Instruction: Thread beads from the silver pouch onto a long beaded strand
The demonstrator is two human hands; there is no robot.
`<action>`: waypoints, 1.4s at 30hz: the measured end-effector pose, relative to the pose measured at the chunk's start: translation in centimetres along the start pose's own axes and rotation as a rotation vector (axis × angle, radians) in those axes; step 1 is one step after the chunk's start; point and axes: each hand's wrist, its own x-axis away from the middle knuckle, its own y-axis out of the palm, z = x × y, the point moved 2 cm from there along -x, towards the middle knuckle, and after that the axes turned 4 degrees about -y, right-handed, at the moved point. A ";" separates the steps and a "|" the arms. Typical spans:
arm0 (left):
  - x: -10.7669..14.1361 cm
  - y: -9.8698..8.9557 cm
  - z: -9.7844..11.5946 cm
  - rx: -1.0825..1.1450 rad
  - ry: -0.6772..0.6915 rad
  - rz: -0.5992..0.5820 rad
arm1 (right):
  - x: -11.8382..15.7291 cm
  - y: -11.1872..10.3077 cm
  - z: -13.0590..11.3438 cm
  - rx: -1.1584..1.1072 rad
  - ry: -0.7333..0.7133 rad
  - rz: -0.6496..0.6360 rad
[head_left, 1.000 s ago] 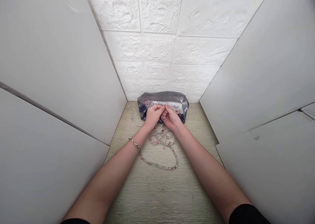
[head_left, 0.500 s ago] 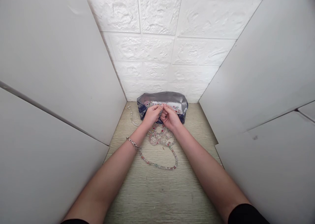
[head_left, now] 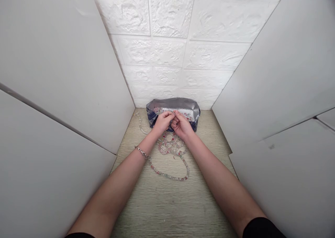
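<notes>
My left hand [head_left: 162,123] and my right hand [head_left: 181,124] meet fingertip to fingertip over the front edge of an open bag [head_left: 195,108]. The bag is silver inside and dark blue outside, with loose colourful beads in it. Both hands are closed in a pinch; what lies between the fingertips is too small to make out. Below them a long string of beads [head_left: 167,176], pink, clear and green, lies looped and piled on the wood-grained surface. Its paler end curves out left of the bag.
A white brick-patterned wall [head_left: 170,53] stands right behind the bag. Grey-white panels rise on the left [head_left: 65,67] and on the right [head_left: 282,67], enclosing the narrow wood-grained surface [head_left: 167,206]. My left wrist wears a chain bracelet [head_left: 142,152].
The fingers of my left hand have curled in slightly at the fingertips of my right hand. The bag and the bead string lie as before.
</notes>
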 end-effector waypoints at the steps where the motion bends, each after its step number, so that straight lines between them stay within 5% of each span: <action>1: 0.0 0.0 0.0 -0.001 0.003 -0.017 | 0.0 0.0 0.0 -0.012 0.001 0.013; 7: -0.3 -0.4 -0.2 0.068 0.017 -0.029 | -0.1 -0.2 -0.1 -0.111 0.038 0.159; 18: -0.2 -0.7 -0.1 0.202 0.050 -0.034 | -0.1 0.0 0.1 0.000 -0.047 0.185; 26: -0.7 -1.0 -0.4 0.265 0.053 -0.040 | 0.0 0.1 -0.3 -0.087 0.019 0.209; 42: -0.3 -0.3 -0.3 -0.065 0.059 -0.010 | -0.1 -0.1 -0.2 -0.138 0.037 0.039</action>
